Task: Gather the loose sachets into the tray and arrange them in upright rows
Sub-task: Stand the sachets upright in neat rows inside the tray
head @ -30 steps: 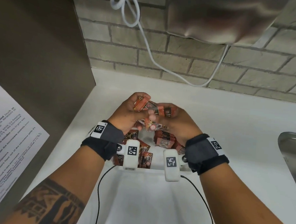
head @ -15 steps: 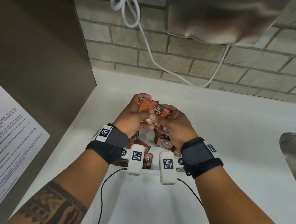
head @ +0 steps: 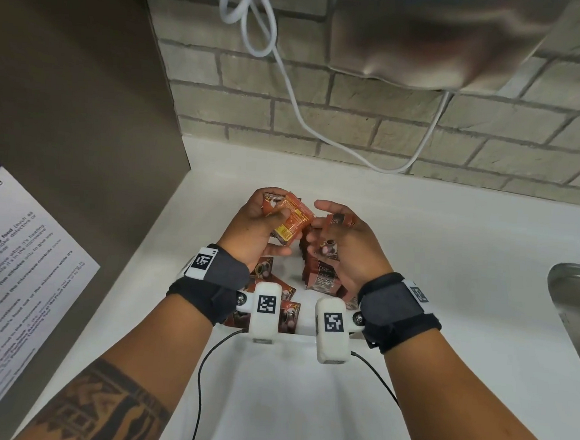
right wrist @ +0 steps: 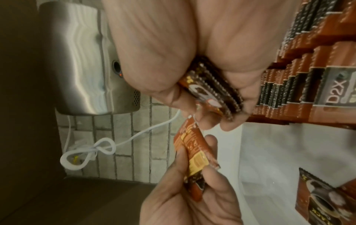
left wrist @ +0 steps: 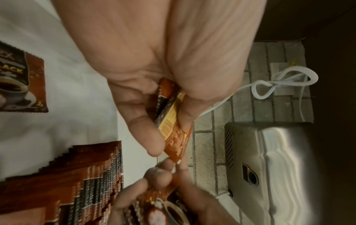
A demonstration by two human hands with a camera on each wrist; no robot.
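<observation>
- Gripping a small bunch of orange-brown sachets [head: 287,219], the left hand [head: 253,231] is raised above the far end of the white tray [head: 303,327]; the thumb presses on the printed face and the fingers curl round the back.
- From the left wrist view, that bunch [left wrist: 173,129] sits pinched between thumb and fingers, with its free corner pointing towards the other hand.
- Just to the right of it, the right hand [head: 352,248] holds its own thin stack of sachets [head: 340,220] edge-on, fingers wrapped round it and thumb closing the hold.
- The right wrist view shows the crimped ends of that stack [right wrist: 212,89] poking out between palm and fingers.
- The two hands are close together over the tray; whether the two bunches touch I cannot tell.
- Inside the tray, below the right hand, a row of sachets [head: 322,273] stands upright, packed face to face.
- Nearer the tray's left side, under the left wrist, several loose sachets [head: 270,287] lie flat and overlapping.
- The tray rests on a white counter [head: 450,265] that runs back to a brick wall [head: 357,121].
- On that wall above the tray hang a steel hand dryer [head: 431,40] and a looped white cable [head: 290,92].
- Right of the tray, the rim of a metal sink [head: 575,291] shows at the counter's edge.
</observation>
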